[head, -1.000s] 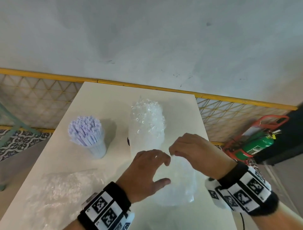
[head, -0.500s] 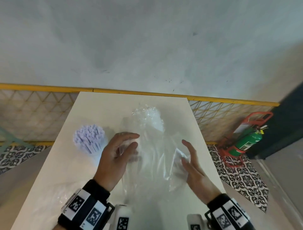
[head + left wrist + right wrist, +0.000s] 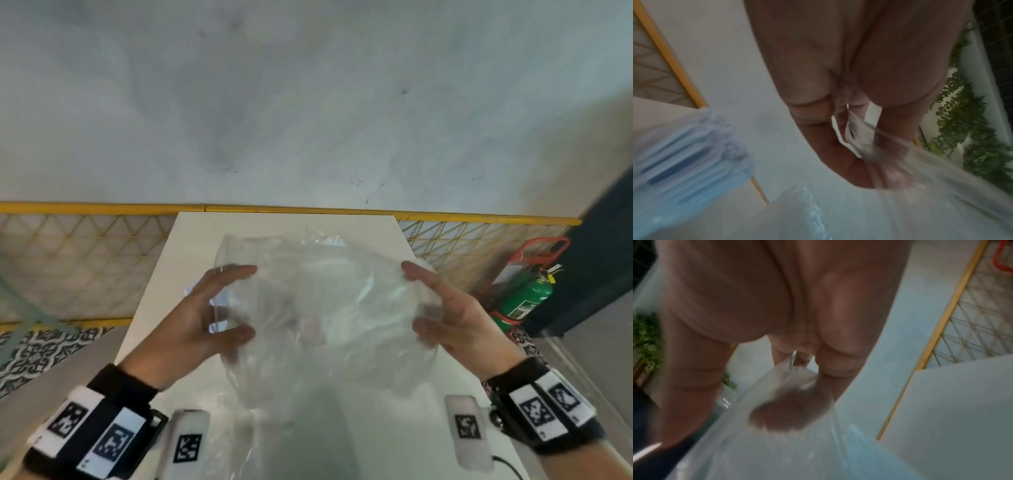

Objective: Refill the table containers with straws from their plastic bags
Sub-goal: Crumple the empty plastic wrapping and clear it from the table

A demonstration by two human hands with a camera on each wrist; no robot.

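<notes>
A clear plastic bag [image 3: 325, 308] hangs stretched between my two hands above the white table [image 3: 274, 226]. My left hand [image 3: 239, 301] pinches its left edge and my right hand [image 3: 414, 294] pinches its right edge. In the left wrist view the film [image 3: 920, 178] runs out from between my fingers. In the right wrist view the bag [image 3: 777, 443] drapes over my fingertips. A cup of lavender straws [image 3: 216, 301] shows behind my left hand, and close beside it in the left wrist view [image 3: 684, 154]. Clear straws [image 3: 318, 241] show faintly through the film.
A second crumpled clear bag [image 3: 219, 428] lies on the near left of the table. A yellow-framed mesh fence [image 3: 85, 260] runs behind the table against a grey wall. A green fire extinguisher [image 3: 527, 298] in a red stand is on the floor to the right.
My hands were close together on the bag at the clear straws. They have since moved apart and upward, lifting the bag and spreading it wide.
</notes>
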